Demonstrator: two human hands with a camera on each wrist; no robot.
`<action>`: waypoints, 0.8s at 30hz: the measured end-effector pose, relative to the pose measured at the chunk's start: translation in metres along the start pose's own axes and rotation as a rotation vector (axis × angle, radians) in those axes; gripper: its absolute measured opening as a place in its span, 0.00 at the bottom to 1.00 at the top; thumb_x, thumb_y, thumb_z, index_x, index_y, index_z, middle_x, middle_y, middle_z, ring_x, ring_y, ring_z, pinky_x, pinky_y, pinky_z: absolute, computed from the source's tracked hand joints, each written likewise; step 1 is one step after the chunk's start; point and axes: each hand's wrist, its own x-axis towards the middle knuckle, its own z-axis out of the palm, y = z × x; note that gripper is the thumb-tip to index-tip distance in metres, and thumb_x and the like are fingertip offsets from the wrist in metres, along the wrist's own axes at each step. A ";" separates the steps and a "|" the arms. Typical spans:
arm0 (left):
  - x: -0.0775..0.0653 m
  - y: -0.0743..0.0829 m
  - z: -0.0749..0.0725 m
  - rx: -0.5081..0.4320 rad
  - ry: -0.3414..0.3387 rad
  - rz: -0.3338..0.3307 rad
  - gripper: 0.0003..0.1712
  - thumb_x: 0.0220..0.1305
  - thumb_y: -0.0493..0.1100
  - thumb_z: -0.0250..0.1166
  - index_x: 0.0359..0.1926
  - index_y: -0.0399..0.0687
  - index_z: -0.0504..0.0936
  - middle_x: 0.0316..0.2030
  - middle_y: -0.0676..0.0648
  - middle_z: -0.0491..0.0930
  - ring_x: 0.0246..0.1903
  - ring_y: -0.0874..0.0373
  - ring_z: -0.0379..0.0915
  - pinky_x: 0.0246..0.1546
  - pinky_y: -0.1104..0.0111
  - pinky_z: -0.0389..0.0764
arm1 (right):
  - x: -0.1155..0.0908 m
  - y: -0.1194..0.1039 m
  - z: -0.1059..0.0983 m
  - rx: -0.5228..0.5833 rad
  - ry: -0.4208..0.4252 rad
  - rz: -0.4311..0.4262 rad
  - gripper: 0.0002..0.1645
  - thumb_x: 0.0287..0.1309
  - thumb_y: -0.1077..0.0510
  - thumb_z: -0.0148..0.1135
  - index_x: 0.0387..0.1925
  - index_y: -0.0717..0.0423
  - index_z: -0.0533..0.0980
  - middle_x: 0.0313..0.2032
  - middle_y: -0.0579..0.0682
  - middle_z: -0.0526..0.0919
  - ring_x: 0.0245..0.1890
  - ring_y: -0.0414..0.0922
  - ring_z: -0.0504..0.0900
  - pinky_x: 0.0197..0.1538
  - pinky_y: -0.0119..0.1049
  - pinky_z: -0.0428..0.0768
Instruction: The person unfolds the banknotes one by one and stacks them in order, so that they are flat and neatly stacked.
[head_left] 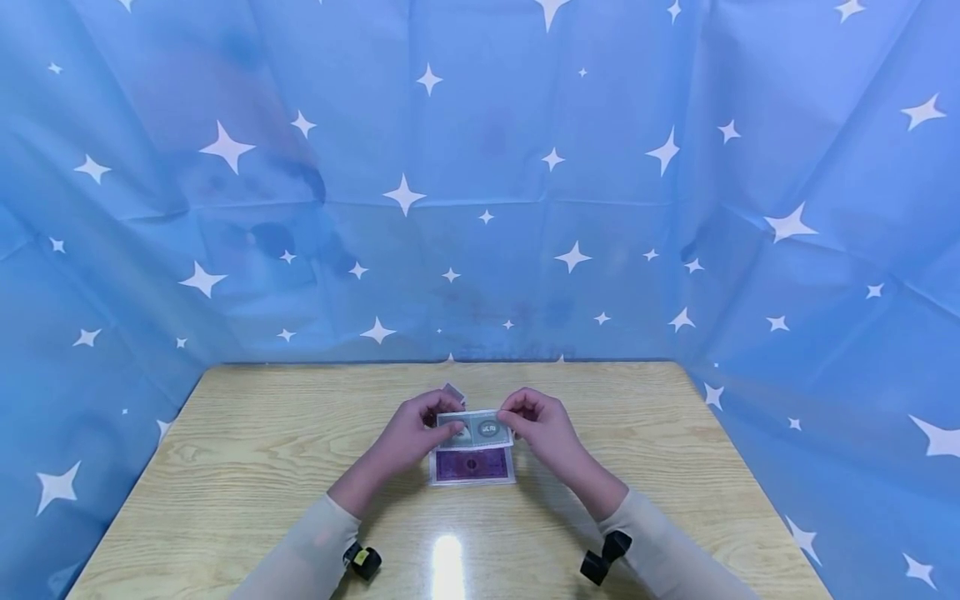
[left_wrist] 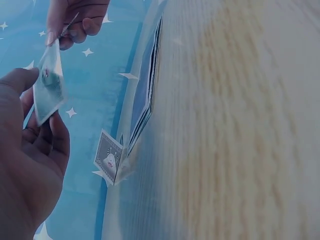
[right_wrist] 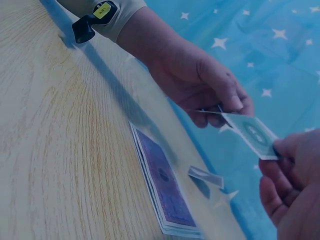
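A pale green play banknote (head_left: 489, 428) is held up between both hands, over the wooden table. My left hand (head_left: 408, 432) pinches its left end, thumb in front and fingers behind. The right end is pinched by my right hand (head_left: 550, 432) near the upper corner. Just under it on the table lies a neat stack of notes with a purple banknote (head_left: 471, 467) on top; the held note overlaps the stack's far edge in the head view. Behind the hands stands a small folded grey note (left_wrist: 108, 158) with a white cartoon figure, partly hidden in the head view.
The light wooden table (head_left: 285, 467) ends at a blue curtain (head_left: 480, 250) with white stars, hanging behind and along both sides. Each wrist wears a small black camera, one on the left sleeve (head_left: 307, 550) and one on the right sleeve (head_left: 667, 550).
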 end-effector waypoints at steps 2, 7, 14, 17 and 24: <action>-0.001 0.000 -0.001 -0.025 -0.005 -0.007 0.10 0.75 0.38 0.74 0.54 0.49 0.89 0.50 0.45 0.85 0.37 0.50 0.75 0.38 0.68 0.80 | 0.000 0.001 0.000 0.011 0.005 -0.001 0.03 0.73 0.63 0.72 0.42 0.61 0.84 0.36 0.52 0.87 0.34 0.47 0.81 0.40 0.42 0.86; -0.002 0.000 -0.001 -0.056 -0.012 -0.001 0.12 0.76 0.34 0.70 0.56 0.46 0.89 0.52 0.45 0.86 0.38 0.53 0.78 0.38 0.69 0.82 | -0.002 0.004 -0.002 0.018 0.015 -0.007 0.03 0.73 0.65 0.72 0.43 0.62 0.84 0.37 0.53 0.87 0.33 0.45 0.81 0.39 0.40 0.86; -0.003 0.000 -0.001 -0.052 -0.006 0.004 0.12 0.76 0.33 0.70 0.56 0.46 0.91 0.51 0.44 0.88 0.40 0.54 0.79 0.38 0.68 0.83 | -0.003 0.007 -0.004 -0.022 0.004 -0.011 0.05 0.74 0.63 0.71 0.47 0.60 0.87 0.40 0.54 0.88 0.35 0.45 0.80 0.39 0.38 0.85; -0.003 0.001 -0.001 -0.057 -0.002 -0.004 0.12 0.76 0.33 0.70 0.56 0.45 0.91 0.51 0.45 0.88 0.41 0.53 0.80 0.38 0.68 0.83 | -0.004 0.007 -0.004 -0.035 0.001 -0.009 0.04 0.75 0.63 0.71 0.47 0.59 0.88 0.41 0.55 0.88 0.35 0.45 0.80 0.40 0.38 0.85; -0.003 0.002 -0.002 -0.041 -0.012 -0.019 0.13 0.76 0.33 0.70 0.58 0.41 0.90 0.53 0.44 0.88 0.43 0.53 0.81 0.40 0.67 0.85 | -0.005 0.006 -0.004 -0.041 -0.003 -0.006 0.04 0.74 0.63 0.71 0.46 0.58 0.88 0.40 0.54 0.89 0.35 0.45 0.81 0.40 0.39 0.86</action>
